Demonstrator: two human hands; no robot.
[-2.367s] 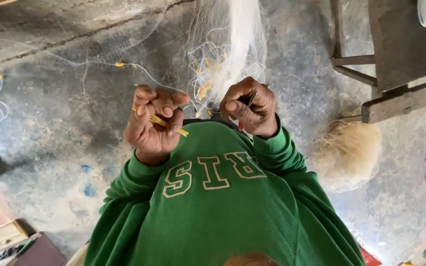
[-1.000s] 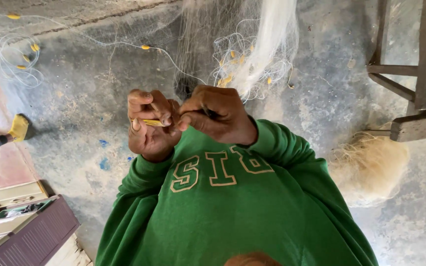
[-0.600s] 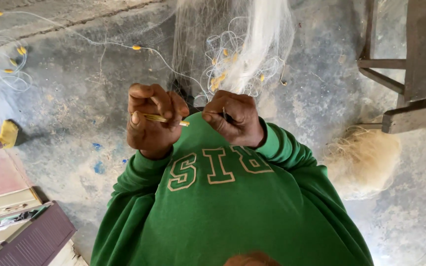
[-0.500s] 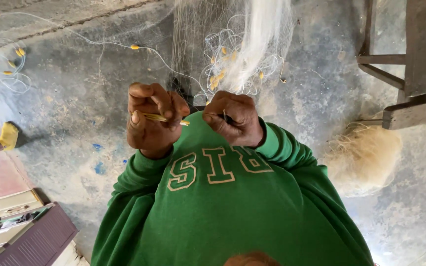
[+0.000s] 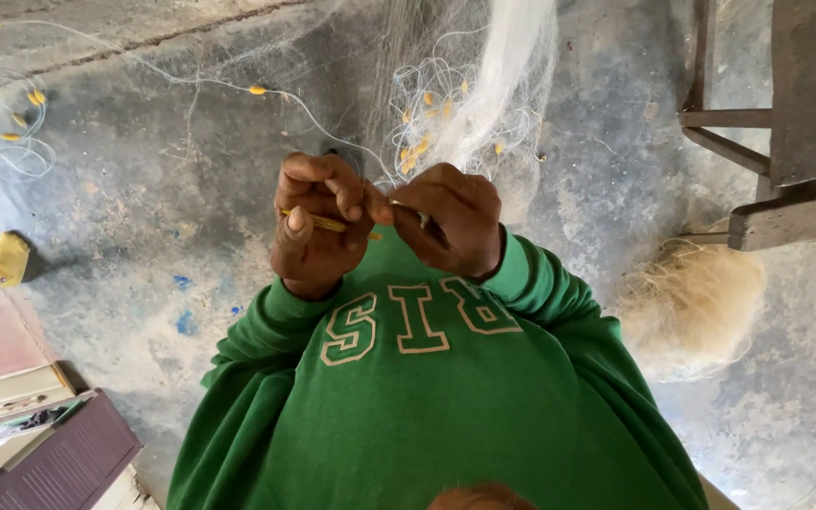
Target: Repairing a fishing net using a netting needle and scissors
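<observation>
My left hand (image 5: 315, 224) is closed around a thin yellow netting needle (image 5: 325, 223), held level in front of my green sweatshirt (image 5: 408, 378). My right hand (image 5: 452, 219) touches it fingertip to fingertip and pinches fine white line from the fishing net (image 5: 484, 94). The net hangs bunched above both hands, with several small yellow floats (image 5: 419, 142) caught in it. What lies between my right fingers is too thin to make out.
A loose line with yellow floats (image 5: 11, 118) trails over the grey concrete floor at the upper left. A wooden bench frame (image 5: 786, 123) stands at the right, with a pale fibre bundle (image 5: 696, 307) below it. Boxes (image 5: 40, 444) sit at the lower left.
My two hands had moved a little apart; now they have come together again, fingertips meeting at the needle. The view has shifted slightly.
</observation>
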